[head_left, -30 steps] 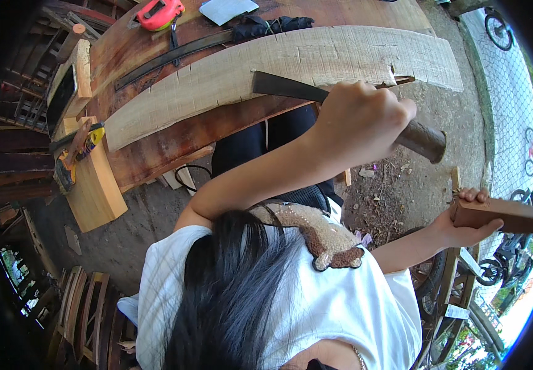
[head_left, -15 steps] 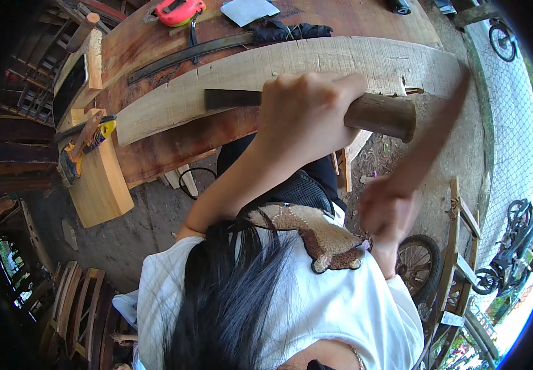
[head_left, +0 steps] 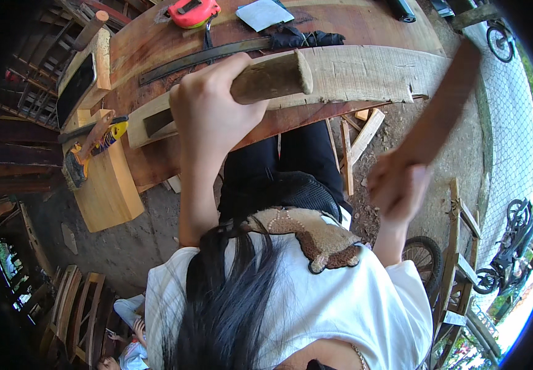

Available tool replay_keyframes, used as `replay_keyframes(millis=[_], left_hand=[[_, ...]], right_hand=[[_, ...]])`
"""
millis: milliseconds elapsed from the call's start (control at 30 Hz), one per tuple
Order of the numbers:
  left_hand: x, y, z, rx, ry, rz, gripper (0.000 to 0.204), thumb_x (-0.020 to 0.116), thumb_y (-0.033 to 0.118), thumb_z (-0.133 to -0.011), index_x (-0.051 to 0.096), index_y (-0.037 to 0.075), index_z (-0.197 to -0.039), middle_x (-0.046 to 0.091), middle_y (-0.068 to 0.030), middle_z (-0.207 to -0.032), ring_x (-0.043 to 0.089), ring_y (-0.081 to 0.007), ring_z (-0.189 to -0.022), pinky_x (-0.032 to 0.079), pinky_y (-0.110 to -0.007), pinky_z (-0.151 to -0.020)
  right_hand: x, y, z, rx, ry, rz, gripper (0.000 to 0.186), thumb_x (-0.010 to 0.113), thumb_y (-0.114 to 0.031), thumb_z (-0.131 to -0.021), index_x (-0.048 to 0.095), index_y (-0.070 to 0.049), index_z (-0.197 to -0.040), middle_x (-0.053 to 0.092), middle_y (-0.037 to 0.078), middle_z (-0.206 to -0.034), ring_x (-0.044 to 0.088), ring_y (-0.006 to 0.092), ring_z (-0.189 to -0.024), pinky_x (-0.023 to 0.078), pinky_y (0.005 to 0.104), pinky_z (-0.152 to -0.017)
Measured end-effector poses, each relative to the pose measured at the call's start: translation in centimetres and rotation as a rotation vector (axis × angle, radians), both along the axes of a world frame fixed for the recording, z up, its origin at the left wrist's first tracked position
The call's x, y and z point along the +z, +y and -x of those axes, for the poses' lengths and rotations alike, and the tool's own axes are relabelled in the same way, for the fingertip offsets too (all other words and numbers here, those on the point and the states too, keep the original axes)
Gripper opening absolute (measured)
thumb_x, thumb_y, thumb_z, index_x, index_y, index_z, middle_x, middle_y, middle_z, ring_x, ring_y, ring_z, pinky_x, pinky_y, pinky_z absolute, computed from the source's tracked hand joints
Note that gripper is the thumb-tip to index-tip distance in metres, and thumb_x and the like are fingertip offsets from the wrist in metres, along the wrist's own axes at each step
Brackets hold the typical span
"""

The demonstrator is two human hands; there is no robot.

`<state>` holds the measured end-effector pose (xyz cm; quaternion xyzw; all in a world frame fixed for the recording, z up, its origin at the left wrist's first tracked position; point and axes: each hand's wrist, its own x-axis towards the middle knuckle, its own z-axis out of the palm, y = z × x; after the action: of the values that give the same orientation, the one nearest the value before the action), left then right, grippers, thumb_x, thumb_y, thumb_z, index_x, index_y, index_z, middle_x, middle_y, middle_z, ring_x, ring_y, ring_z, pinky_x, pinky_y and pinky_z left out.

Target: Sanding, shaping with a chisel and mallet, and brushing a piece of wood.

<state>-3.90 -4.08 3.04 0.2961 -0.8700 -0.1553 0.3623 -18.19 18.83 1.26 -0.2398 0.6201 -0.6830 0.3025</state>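
Chisel: I see a round pale wooden tool handle [head_left: 271, 78] with a dark blade end [head_left: 155, 121] lying across the long curved pale plank [head_left: 365, 71]; blade tip rests on the plank's left part
Left hand [head_left: 214, 111]: fingers wrapped tight round that handle, fully closed
Right hand [head_left: 399, 182]: closed round a blurred brown wooden club [head_left: 442, 102], raised off to the right, apart from the plank
Bench: reddish wooden bench top [head_left: 353, 21] under the plank; red tape measure [head_left: 194, 11] and dark curved saw blade [head_left: 205, 54] behind it
Left side: yellow-handled tool [head_left: 94, 148] on a pale wood block [head_left: 106, 191]
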Motion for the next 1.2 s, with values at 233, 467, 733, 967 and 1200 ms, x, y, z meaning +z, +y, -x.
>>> replay_keyframes(millis=[233,467,733,967,1200], left_hand=[[0.6,-0.5,-0.4,0.061,-0.027,-0.046,0.023,0.075,0.014,-0.061,0.064,0.008,-0.08,0.065,-0.0123,-0.07,0.065,-0.0315,-0.068,0.049,-0.036,-0.06],[0.8,-0.7,-0.7,0.053,-0.036,-0.034,0.019,0.073,0.016,-0.062,0.063,0.01,-0.076,0.063,-0.0121,-0.067,0.063,-0.0334,-0.066,0.048,-0.038,-0.057],[3.5,1.4,5.3,-0.116,0.52,-0.11,0.017,0.074,0.009,-0.063,0.064,0.004,-0.076,0.063,-0.0127,-0.064,0.064,-0.0285,-0.06,0.05,-0.033,-0.059],[3.7,8.3,20.6,-0.539,0.129,0.197,0.017,0.072,0.019,-0.063,0.064,0.006,-0.071,0.062,-0.0086,-0.059,0.066,-0.0219,-0.058,0.052,-0.034,-0.049],[1.1,13.4,31.6,-0.749,-0.026,0.216,0.015,0.069,0.019,-0.068,0.064,0.007,-0.076,0.065,-0.0127,-0.065,0.068,-0.0265,-0.063,0.054,-0.038,-0.055]], right_hand=[[0.0,-1.7,-3.1,0.269,0.276,-0.199,0.05,0.061,-0.035,-0.084,0.043,-0.002,-0.118,0.057,0.013,-0.095,0.058,0.0173,-0.075,0.047,0.0295,-0.061],[-1.3,-2.2,-1.5,0.066,-0.249,0.153,0.051,0.055,-0.039,-0.089,0.034,-0.006,-0.123,0.052,0.01,-0.082,0.054,0.0138,-0.065,0.045,0.0267,-0.053],[0.5,2.1,0.8,-0.136,-0.223,-0.01,0.041,0.055,-0.029,-0.089,0.037,-0.009,-0.12,0.055,0.008,-0.077,0.054,0.0148,-0.053,0.041,0.0236,-0.042],[1.8,6.9,7.0,-0.543,-0.033,0.175,0.042,0.052,-0.039,-0.092,0.039,-0.008,-0.117,0.053,0.011,-0.075,0.055,0.0154,-0.056,0.046,0.0262,-0.045],[4.0,11.6,9.3,-0.763,0.096,0.231,0.052,0.055,-0.047,-0.088,0.044,-0.003,-0.115,0.051,0.009,-0.078,0.052,0.0161,-0.06,0.042,0.0262,-0.052]])
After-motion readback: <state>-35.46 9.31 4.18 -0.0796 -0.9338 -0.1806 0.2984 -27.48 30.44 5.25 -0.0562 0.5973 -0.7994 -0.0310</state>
